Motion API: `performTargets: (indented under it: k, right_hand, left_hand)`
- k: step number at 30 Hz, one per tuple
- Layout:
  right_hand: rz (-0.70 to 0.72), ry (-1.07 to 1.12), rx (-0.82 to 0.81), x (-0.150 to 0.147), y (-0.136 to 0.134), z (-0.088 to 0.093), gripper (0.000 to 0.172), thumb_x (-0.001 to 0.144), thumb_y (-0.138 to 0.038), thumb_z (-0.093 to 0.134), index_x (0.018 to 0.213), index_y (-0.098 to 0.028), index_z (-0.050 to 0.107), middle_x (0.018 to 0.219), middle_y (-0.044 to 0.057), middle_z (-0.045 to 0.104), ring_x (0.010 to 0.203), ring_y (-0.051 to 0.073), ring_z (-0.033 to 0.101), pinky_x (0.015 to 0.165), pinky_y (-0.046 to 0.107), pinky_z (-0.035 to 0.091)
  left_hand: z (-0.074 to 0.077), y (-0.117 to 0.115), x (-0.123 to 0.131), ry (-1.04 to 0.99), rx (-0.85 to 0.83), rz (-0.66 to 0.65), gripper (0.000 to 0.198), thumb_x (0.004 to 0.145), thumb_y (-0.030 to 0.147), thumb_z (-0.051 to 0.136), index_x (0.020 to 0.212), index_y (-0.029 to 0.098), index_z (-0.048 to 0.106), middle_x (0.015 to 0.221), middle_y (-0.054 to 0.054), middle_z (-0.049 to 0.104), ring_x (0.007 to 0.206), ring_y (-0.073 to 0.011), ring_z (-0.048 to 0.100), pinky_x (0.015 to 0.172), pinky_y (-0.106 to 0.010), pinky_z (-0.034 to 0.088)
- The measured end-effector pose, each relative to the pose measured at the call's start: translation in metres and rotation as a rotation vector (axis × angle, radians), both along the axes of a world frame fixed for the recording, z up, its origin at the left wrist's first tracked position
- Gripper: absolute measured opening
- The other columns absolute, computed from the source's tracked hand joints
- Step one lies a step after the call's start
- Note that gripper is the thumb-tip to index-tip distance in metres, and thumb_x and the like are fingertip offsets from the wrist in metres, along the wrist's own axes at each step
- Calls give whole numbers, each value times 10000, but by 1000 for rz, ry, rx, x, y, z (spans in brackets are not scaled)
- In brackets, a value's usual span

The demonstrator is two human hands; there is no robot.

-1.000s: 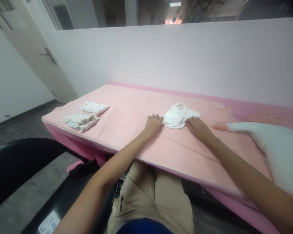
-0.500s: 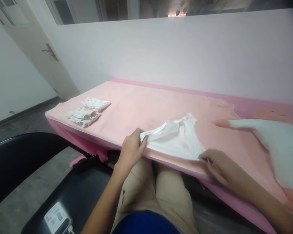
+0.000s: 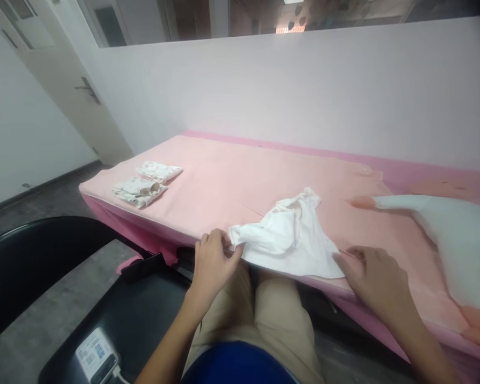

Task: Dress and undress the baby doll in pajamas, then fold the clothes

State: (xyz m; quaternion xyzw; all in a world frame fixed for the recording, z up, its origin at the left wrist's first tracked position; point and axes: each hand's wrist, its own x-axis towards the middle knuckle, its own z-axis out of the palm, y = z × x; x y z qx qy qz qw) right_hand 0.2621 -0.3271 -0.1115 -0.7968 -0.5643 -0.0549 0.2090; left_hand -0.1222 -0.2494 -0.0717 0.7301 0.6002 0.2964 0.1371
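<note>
A small white garment (image 3: pixel 290 237) lies crumpled at the near edge of the pink-covered table (image 3: pixel 232 181). My left hand (image 3: pixel 213 262) is curled at the table edge, its thumb and fingers pinching the garment's left corner. At the garment's right corner, my right hand (image 3: pixel 374 274) rests with fingers bent; whether it grips the cloth I cannot make out. Both hands are over my lap in beige trousers.
Two folded patterned cloths (image 3: pixel 139 191) (image 3: pixel 160 172) lie at the table's far left. A pale soft toy (image 3: pixel 444 234) lies on the right. A black chair (image 3: pixel 36 261) stands at left, with a labelled device (image 3: pixel 96 353) on it. A white wall backs the table.
Both hands pulled the white garment from mid-table to the near edge, and it spread out from a bundle. My right hand has since shifted slightly right at its corner.
</note>
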Motion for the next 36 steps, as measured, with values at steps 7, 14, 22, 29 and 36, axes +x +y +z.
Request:
performTargets:
  k: [7,14,22,29,36]
  right_hand:
    - [-54,86,6,-8,6,0,450,929,-657,551,1046,-249,704,1113,108,748,1065,378,676,893,508,464]
    - [-8,142,33,-21,-1,-1,403,942,-630,537,939,-266,709,1014,72,770,966,346,688,894,520,450]
    - [81,241,136,-24,14,11,404,965,-578,616,1157,-229,686,1141,125,748,1036,337,691,925,498,522]
    - [551,36,140,-44,82,39,367,1035,-415,540,1342,-248,654,1350,135,687,1250,355,618,1082,544,483]
    - [757,-142,92,-54,135,49,308,993,-318,561,1265,-232,676,1470,162,626,1379,378,547,1160,594,408]
  left_hand:
    - [-10,24,9,27,77,-47,131,1057,348,518,1029,232,573,893,-29,692,916,-273,643,884,-427,424]
    - [-7,48,13,-60,79,10,89,991,321,543,977,235,525,836,-21,649,867,-265,626,938,-438,433]
    - [8,54,-17,-178,83,-8,340,1084,490,441,931,244,619,1008,-66,709,1003,-282,594,923,-435,465]
    - [29,80,22,-88,-177,-479,365,1008,581,626,1146,253,710,1253,-60,752,1221,-294,632,1055,-438,493]
    - [24,97,41,56,-233,-572,309,911,475,753,1085,230,679,1226,-47,751,1177,-284,654,1059,-431,468]
